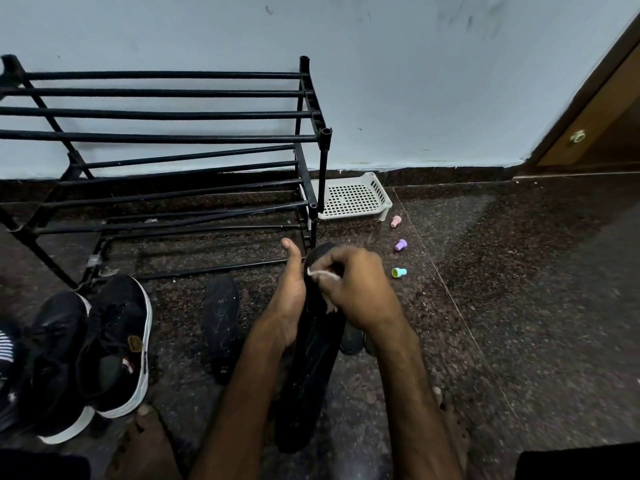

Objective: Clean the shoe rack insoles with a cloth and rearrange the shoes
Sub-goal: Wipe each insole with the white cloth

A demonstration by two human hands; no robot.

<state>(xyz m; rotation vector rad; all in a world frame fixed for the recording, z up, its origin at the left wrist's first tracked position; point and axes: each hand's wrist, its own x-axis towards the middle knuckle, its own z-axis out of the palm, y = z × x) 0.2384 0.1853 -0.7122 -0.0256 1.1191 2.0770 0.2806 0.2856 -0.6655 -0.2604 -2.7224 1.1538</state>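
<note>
A long black insole (308, 368) stands tilted in front of me. My left hand (289, 296) holds it from the left side, thumb pointing up. My right hand (353, 285) grips a small white cloth (323, 275) and presses it against the insole's upper part. A second black insole (221, 323) lies on the floor to the left. A black metal shoe rack (166, 136) with bare bars stands against the wall. Black sneakers with white soles (104, 344) sit on the floor at lower left.
A white perforated plastic tray (353, 197) lies beside the rack's right leg. Three small coloured caps (399, 271) are scattered on the dark granite floor. A wooden door (602, 123) is at right. My bare feet (145, 445) show at the bottom.
</note>
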